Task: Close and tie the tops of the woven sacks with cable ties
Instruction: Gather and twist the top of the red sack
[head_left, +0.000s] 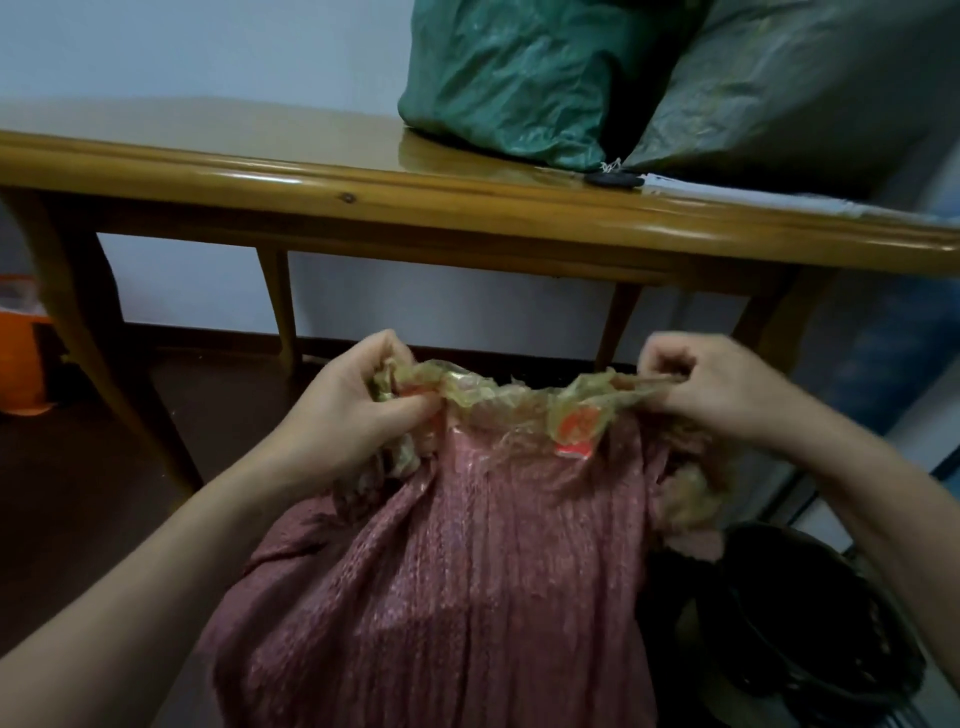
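Observation:
A reddish-pink woven sack (467, 571) stands on the floor in front of me, below the table edge. Its top rim (498, 395) is yellowish and crumpled, with orange-red printed patches. My left hand (353, 410) grips the left end of the rim in a bunch. My right hand (717, 384) pinches the right end, and the rim is stretched between the two hands. No cable tie is visible.
A wooden table (363, 192) runs across the view just beyond the sack. On its right part lie a green woven sack (509, 83) and a grey-green one (779, 88). A dark basket (810, 623) sits at lower right, an orange container (21, 353) at far left.

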